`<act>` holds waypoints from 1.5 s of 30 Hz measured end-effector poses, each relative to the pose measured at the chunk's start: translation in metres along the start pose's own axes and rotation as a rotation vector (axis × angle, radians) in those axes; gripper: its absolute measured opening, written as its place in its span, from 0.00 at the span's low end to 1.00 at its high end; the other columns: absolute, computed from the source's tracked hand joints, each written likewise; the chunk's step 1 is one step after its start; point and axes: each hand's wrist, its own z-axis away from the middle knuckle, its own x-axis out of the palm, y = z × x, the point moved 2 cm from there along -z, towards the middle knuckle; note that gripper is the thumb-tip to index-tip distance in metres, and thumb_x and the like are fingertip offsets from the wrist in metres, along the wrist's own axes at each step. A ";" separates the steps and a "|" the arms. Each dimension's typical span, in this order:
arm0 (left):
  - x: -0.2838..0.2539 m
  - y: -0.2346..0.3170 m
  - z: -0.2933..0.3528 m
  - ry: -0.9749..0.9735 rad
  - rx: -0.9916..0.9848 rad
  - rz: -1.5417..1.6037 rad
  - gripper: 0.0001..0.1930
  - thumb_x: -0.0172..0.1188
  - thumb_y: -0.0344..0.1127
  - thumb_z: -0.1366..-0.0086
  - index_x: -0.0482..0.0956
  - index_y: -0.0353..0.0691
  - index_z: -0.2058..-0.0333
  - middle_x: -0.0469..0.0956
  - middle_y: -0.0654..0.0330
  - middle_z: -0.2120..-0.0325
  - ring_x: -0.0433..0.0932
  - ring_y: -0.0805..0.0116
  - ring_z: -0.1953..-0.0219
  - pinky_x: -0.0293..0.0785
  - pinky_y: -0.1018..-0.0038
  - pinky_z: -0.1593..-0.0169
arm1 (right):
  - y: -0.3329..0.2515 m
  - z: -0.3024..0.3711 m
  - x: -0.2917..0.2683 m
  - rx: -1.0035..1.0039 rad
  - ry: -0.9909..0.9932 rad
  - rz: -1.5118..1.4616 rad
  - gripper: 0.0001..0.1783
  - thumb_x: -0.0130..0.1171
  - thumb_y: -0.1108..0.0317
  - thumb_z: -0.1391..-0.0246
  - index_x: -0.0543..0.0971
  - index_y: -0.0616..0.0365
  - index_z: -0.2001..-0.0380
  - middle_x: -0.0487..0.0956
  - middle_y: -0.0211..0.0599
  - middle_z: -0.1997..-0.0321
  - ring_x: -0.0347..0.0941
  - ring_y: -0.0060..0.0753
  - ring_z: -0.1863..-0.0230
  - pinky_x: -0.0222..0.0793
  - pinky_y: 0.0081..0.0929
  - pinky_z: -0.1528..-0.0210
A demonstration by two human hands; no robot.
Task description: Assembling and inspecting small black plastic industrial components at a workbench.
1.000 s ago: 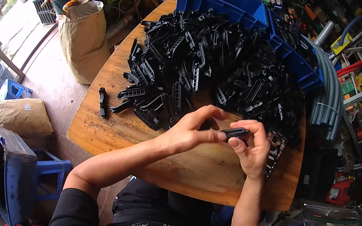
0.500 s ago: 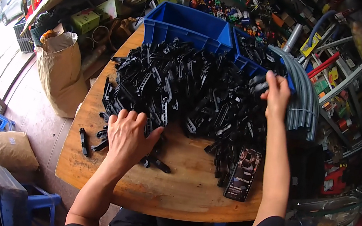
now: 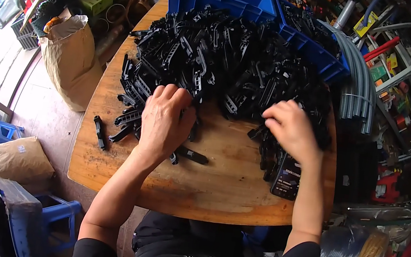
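Note:
A broad heap of black plastic parts (image 3: 217, 50), long and narrow with ribbed sides, covers the far half of the wooden table (image 3: 217, 194). My left hand (image 3: 167, 120) lies over the near left of the heap, fingers curled down among the parts; the palm hides what they hold, if anything. Above the heap's near right edge is my right hand (image 3: 290, 128), slightly blurred. Its fingers are bent and drawn together, and nothing shows clearly between them. A phone (image 3: 287, 180) with a lit screen lies partly under my right forearm. One loose black part (image 3: 99, 133) sits apart at the left.
A blue bin (image 3: 221, 4) stands behind the heap. Right of it, a second blue bin (image 3: 314, 57) holds similar black parts. Grey hoses (image 3: 357, 92) hang beyond the table's right side. A paper sack (image 3: 68, 65) and blue stools (image 3: 56, 218) stand on the left floor.
My right hand has come from the right-hand bin back toward me, to the heap's near right edge. The left hand stays at the near left of the heap. The whole view has tilted downward.

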 end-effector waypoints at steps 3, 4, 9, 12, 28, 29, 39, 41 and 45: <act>0.005 0.010 0.004 -0.164 -0.283 0.944 0.06 0.48 0.34 0.35 0.67 0.37 0.68 0.77 0.56 0.72 0.78 0.65 0.73 0.73 0.75 0.76 | -0.012 0.022 0.041 0.018 0.036 0.374 0.07 0.58 0.79 0.59 0.78 0.58 0.73 0.75 0.32 0.71 0.66 0.38 0.62 0.62 0.30 0.59; 0.007 0.015 0.006 -0.300 -0.409 1.127 0.06 0.47 0.35 0.34 0.66 0.38 0.66 0.77 0.56 0.72 0.79 0.66 0.74 0.73 0.76 0.77 | -0.011 0.025 0.047 0.002 0.092 0.364 0.07 0.57 0.80 0.58 0.77 0.58 0.73 0.74 0.31 0.71 0.67 0.36 0.62 0.61 0.31 0.59; 0.021 0.016 0.015 -0.614 -0.631 1.610 0.08 0.45 0.34 0.34 0.64 0.41 0.57 0.77 0.54 0.72 0.79 0.66 0.76 0.73 0.76 0.76 | -0.034 0.036 0.046 0.076 0.238 0.015 0.08 0.58 0.78 0.57 0.76 0.58 0.69 0.74 0.35 0.68 0.66 0.39 0.61 0.62 0.32 0.57; 0.023 0.019 0.017 -0.600 -0.644 1.635 0.10 0.48 0.29 0.37 0.66 0.41 0.57 0.76 0.56 0.71 0.77 0.67 0.74 0.73 0.75 0.74 | -0.041 0.040 0.053 0.086 0.077 0.067 0.11 0.60 0.76 0.58 0.76 0.57 0.66 0.73 0.35 0.66 0.66 0.41 0.59 0.61 0.34 0.54; 0.043 0.017 0.028 -0.523 -0.227 0.640 0.07 0.55 0.32 0.40 0.70 0.35 0.68 0.71 0.62 0.83 0.71 0.75 0.80 0.69 0.74 0.74 | -0.059 0.043 0.030 -0.027 0.269 -0.492 0.09 0.60 0.74 0.48 0.75 0.65 0.63 0.73 0.29 0.66 0.68 0.17 0.69 0.66 0.13 0.66; 0.043 0.017 0.028 -0.526 -0.227 0.640 0.07 0.55 0.32 0.40 0.70 0.35 0.68 0.71 0.62 0.83 0.71 0.75 0.80 0.69 0.74 0.74 | -0.059 0.046 0.032 -0.024 0.269 -0.492 0.09 0.60 0.74 0.48 0.75 0.65 0.63 0.73 0.29 0.66 0.68 0.17 0.69 0.66 0.13 0.66; 0.035 0.030 0.031 -0.606 -0.101 0.436 0.18 0.55 0.34 0.49 0.63 0.35 0.60 0.75 0.43 0.76 0.74 0.43 0.67 0.69 0.56 0.64 | -0.065 0.045 0.037 0.149 0.246 -0.678 0.10 0.65 0.75 0.55 0.79 0.64 0.67 0.76 0.31 0.67 0.71 0.18 0.69 0.68 0.14 0.67; 0.035 0.034 0.033 -0.567 -0.023 0.449 0.18 0.57 0.39 0.45 0.63 0.34 0.63 0.75 0.44 0.78 0.75 0.43 0.69 0.69 0.56 0.67 | -0.067 0.045 0.038 0.111 0.284 -0.620 0.10 0.66 0.75 0.56 0.79 0.64 0.68 0.77 0.33 0.69 0.73 0.21 0.70 0.70 0.16 0.68; 0.031 0.035 0.032 -0.540 -0.007 0.330 0.19 0.61 0.43 0.43 0.64 0.34 0.67 0.73 0.48 0.82 0.75 0.48 0.75 0.68 0.62 0.72 | -0.071 0.042 0.035 -0.016 0.364 -0.503 0.12 0.67 0.76 0.59 0.79 0.63 0.68 0.78 0.35 0.70 0.75 0.25 0.72 0.72 0.18 0.71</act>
